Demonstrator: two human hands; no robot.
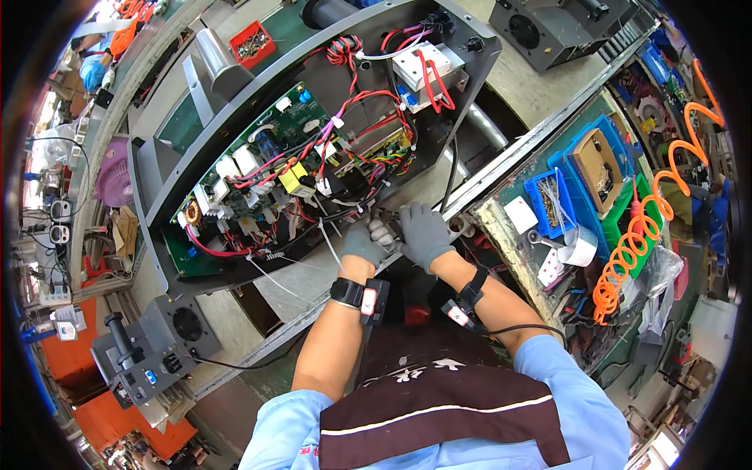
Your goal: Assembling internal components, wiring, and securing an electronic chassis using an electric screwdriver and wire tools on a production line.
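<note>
An open dark-grey metal housing (pixel 235 117) lies in front of me, with a green circuit board (pixel 274 125) and bundled wires (pixel 337 125) inside. At its near edge my left hand (pixel 365 241), in a grey glove, has its fingers curled in. Right beside it my right hand (pixel 424 233), gloved alike, is closed with bent fingers. Between the two is a small dark thing that I cannot make out. A loose white cable tie tail (pixel 330 244) hangs next to my left hand. Another white tie (pixel 278 279) sticks out over the housing's near edge.
To the right a side bench holds a blue bin (pixel 548 205) of small parts, a cardboard box (pixel 597 168), a green bin (pixel 631 219) and a coiled orange air hose (pixel 627 262). A red parts tray (pixel 252 43) is beyond the housing. Grey fan units (pixel 168 337) stand lower left and at the top right.
</note>
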